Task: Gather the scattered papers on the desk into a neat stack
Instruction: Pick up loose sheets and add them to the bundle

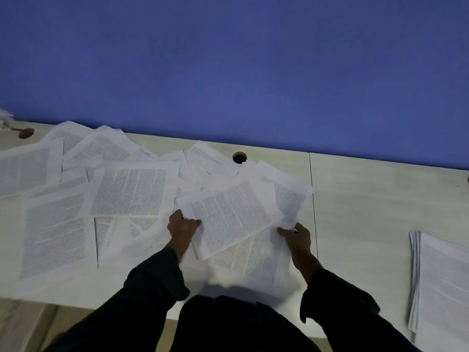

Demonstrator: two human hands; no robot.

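Several printed white sheets (127, 191) lie scattered and overlapping over the left and middle of the pale desk (368, 199). A tilted sheet (228, 214) lies on top of others in front of me. My left hand (182, 227) pinches that sheet's left edge. My right hand (297, 237) grips the right edge of the bunch of sheets (251, 257) under it. A gathered stack of papers (441, 283) rests at the desk's right side, partly cut off by the frame.
A blue wall (228, 72) rises right behind the desk. A round cable hole (239, 157) sits near the back edge. A small brown object (25, 132) lies at the far left. A seam (312, 199) splits the desktop.
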